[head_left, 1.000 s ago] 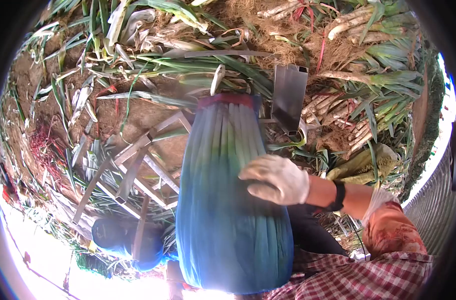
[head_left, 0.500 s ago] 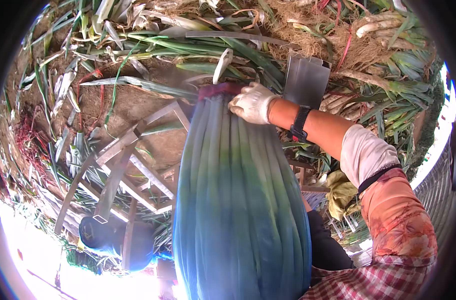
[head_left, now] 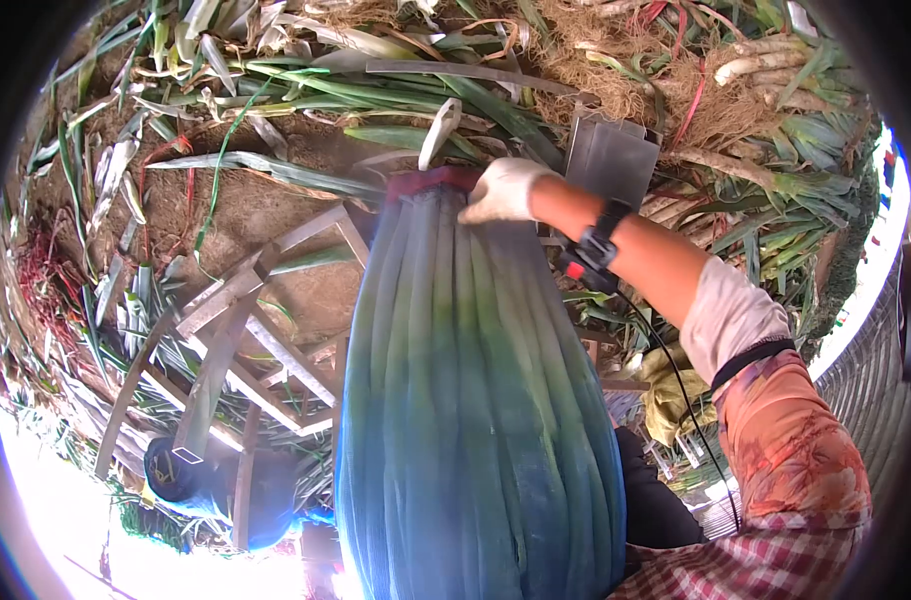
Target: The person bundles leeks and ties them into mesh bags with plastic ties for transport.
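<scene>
A long bundle of leeks (head_left: pixel 451 300) in a blue mesh bag (head_left: pixel 481 500) fills the middle of the view. The white ends point away from me, and the green leaves run toward my body. Around the far end of the bag goes a dark red band (head_left: pixel 431 181). My right hand (head_left: pixel 506 191), in a white glove, is at the right side of that far end. Its fingers are closed and pinch the mesh just below the band; the fingertips are partly hidden. My left hand is out of view.
Metal frame bars (head_left: pixel 221 360) stand left of the bundle, with a blue roll-like object (head_left: pixel 221 490) below. A grey metal plate (head_left: pixel 613 165) stands beyond my wrist. Loose leeks (head_left: pixel 776 180) and roots lie at the upper right; cut leaves litter the ground.
My right wrist has turned, bringing a black device with a red spot and its cable into view. The hand stays at the bag's far end. The view has shifted slightly.
</scene>
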Tool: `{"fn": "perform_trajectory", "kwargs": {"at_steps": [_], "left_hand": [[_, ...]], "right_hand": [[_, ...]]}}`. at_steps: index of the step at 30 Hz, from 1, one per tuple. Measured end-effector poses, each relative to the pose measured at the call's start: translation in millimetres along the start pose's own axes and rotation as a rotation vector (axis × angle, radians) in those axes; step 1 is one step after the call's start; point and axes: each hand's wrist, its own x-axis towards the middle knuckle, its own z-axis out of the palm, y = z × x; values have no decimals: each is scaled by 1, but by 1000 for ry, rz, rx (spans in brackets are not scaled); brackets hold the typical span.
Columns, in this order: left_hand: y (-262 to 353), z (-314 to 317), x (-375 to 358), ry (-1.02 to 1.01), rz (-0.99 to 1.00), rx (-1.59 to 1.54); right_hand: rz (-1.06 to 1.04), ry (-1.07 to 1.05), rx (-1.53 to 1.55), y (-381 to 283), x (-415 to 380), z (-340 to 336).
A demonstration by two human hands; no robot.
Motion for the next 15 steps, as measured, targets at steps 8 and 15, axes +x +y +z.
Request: {"fn": "perform_trajectory", "kwargs": {"at_steps": [8, 15], "left_hand": [[-1, -4, -1, -8, -13, -33], [-9, -9, 4, -7, -13, -92]], "right_hand": [[106, -169, -391, -44, 38, 2], [-21, 182, -159, 8, 54, 25]]}}
